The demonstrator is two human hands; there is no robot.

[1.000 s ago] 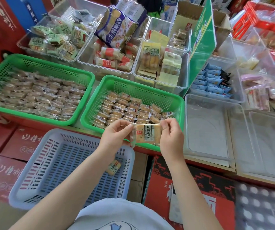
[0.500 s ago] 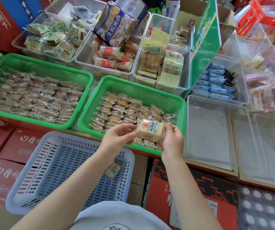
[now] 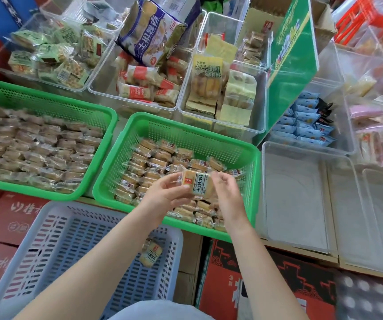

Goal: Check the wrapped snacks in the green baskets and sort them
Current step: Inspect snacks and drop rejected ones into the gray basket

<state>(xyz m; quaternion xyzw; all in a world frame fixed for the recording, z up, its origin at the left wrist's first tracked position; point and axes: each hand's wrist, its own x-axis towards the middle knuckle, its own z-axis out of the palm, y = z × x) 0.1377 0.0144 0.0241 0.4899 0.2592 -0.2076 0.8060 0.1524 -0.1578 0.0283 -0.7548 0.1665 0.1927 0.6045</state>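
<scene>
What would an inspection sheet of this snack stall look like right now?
Surface: shelf edge over red cartons.
Job's things: two green baskets, left and right, both holding wrapped snacks; one snack held above the right one; one snack in the lilac basket.
Clutter: clear bins, some holding other snacks.
Hands: left hand grips the held snack; right hand beside it, contact unclear.
Cables: nothing seen.
Surroundings: green sign, red crate.

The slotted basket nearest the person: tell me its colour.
Pale lavender-blue basket, seen in the head view, the only one.
</scene>
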